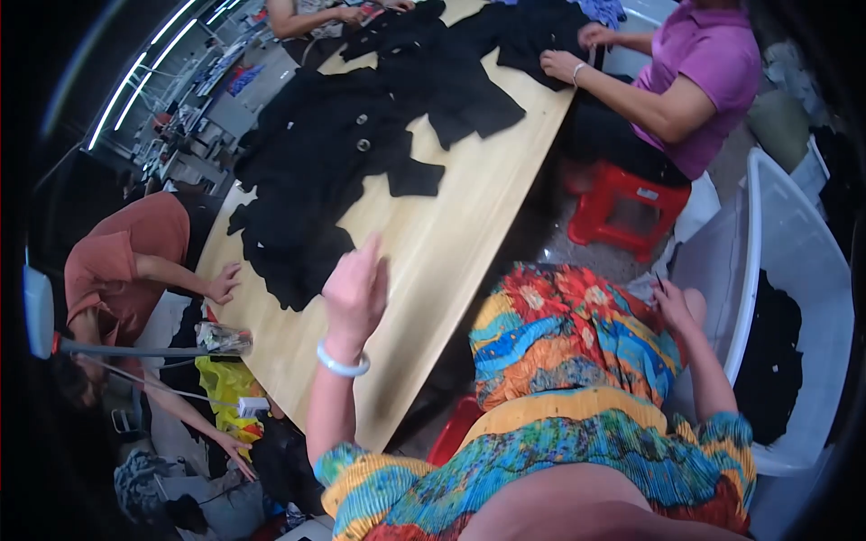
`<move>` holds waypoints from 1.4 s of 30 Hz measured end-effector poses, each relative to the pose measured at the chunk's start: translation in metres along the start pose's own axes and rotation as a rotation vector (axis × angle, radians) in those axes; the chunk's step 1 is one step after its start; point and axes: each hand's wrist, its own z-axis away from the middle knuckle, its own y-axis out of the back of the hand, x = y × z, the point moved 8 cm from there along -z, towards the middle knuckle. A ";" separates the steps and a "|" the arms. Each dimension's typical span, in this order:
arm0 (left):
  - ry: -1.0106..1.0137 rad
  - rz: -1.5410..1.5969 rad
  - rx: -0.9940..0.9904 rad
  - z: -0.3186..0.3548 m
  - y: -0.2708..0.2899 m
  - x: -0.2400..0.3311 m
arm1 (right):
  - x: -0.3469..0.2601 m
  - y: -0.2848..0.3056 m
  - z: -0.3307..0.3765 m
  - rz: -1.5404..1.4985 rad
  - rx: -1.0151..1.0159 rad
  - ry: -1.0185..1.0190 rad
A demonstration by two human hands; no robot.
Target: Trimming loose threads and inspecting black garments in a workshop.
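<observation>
My left hand (354,290), with a pale bangle (343,361) at its wrist, is raised over the near part of the table. One finger points up and the others look bent; they are slightly blurred, and nothing shows in them. Beyond it, black garments (316,153) with light round buttons lie spread and overlapping. My right hand (677,307) is by my patterned skirt at the right, fingers closed. A thin dark tool (660,283) sticks out of it; its kind is too small to make out.
The pale wooden table (433,243) runs away from me. A person in purple (695,81) handles black cloth beside a red stool (622,212). Another in orange-red (135,243) bends at the left, near a lamp arm (135,349). A white bin (753,270) holds black cloth.
</observation>
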 end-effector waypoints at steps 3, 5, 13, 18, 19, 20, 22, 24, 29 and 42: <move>-0.191 0.079 0.153 -0.066 0.008 0.009 | -0.018 -0.001 0.035 -0.068 0.053 -0.005; -0.139 0.140 0.128 -0.121 0.006 -0.006 | -0.039 -0.006 0.053 -0.127 0.067 -0.004; 0.151 0.100 -0.222 -0.321 -0.116 -0.075 | -0.086 -0.011 0.077 -0.243 0.137 -0.053; -0.318 0.423 -0.697 -0.200 -0.196 0.116 | -0.083 0.016 0.095 -0.111 0.234 0.075; -0.463 0.394 -0.754 -0.161 -0.209 0.132 | -0.100 0.020 0.101 -0.095 0.209 0.126; -0.523 0.496 -0.804 -0.122 -0.204 0.150 | -0.115 0.027 0.107 0.023 0.228 0.056; -0.685 0.492 -0.876 -0.060 -0.204 0.191 | -0.132 0.049 0.130 -0.034 0.290 0.139; -0.770 0.559 -1.128 0.005 -0.231 0.230 | -0.126 0.080 0.169 -0.116 0.409 0.164; -0.975 0.528 -1.304 0.067 -0.224 0.258 | -0.107 0.152 0.215 -0.056 0.662 0.128; -0.963 1.003 -0.588 -0.043 -0.224 0.550 | 0.224 0.358 0.346 -0.174 1.633 -0.963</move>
